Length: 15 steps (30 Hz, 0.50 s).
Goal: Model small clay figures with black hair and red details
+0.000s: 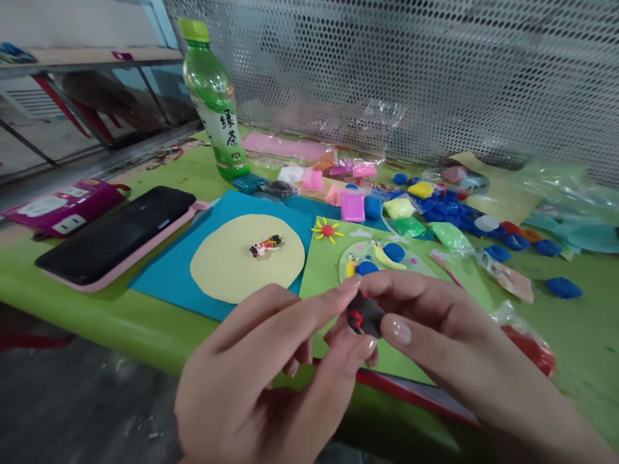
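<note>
Between my two hands, above the table's front edge, is a small black clay piece [371, 317] with red bits on it. The fingertips of my left hand [275, 361] pinch its left side, while the thumb and fingers of my right hand [449, 328] press on its right side. Fingers cover part of it. Behind my left hand, a little clay figure [265, 246] in red, black and white lies on a cream paper oval [217, 267] set on blue card [169, 277]. Beyond my hands, green card [319, 258] carries a clay sun [327, 230] and yellow snails with blue shells [389, 252].
A green tea bottle [217, 103] stands at the back left. Nearer are a black phone [116, 232] and a purple power strip [72, 205]. Wrapped clay packets [353, 206], blue clay lumps [447, 209] and a red clay bag [529, 348] lie rightward. A perforated metal panel [411, 71] bounds the back.
</note>
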### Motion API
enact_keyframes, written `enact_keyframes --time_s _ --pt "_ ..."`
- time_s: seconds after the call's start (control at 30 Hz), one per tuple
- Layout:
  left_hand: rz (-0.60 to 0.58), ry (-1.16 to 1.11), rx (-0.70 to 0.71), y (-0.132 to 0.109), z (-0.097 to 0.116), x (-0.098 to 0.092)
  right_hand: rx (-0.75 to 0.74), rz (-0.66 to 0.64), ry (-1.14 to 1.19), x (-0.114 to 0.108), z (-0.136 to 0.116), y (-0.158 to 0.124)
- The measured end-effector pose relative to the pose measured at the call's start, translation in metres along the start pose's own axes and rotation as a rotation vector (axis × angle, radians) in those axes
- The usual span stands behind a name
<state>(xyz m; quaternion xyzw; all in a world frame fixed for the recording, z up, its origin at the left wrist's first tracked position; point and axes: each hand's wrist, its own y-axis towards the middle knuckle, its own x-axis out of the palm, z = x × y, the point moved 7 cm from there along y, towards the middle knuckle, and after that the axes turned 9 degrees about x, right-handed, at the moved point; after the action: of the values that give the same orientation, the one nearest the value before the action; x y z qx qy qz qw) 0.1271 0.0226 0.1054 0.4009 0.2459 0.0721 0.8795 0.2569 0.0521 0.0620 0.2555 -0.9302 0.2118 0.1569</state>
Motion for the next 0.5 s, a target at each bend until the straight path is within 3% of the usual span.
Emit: enact_keyframes --time_s 0.2,0.37,0.5 --pt "0.057 -0.056 -0.045 -0.0008 -0.0038 0.0004 -0.014 0.051 -0.027 -0.0015 -0.0006 -0.0005" --pt "-0.003 0.047 -0.094 -0.0057 -0.0087 0.0005 -0.014 0.071 -0.062 -0.0026 -0.0044 0.0001" --pt "-0.034 0.067 -0.027 -0.0046 -0.0052 0.0019 0.0 0.032 0.016 -0.0014 -0.0047 0.0003"
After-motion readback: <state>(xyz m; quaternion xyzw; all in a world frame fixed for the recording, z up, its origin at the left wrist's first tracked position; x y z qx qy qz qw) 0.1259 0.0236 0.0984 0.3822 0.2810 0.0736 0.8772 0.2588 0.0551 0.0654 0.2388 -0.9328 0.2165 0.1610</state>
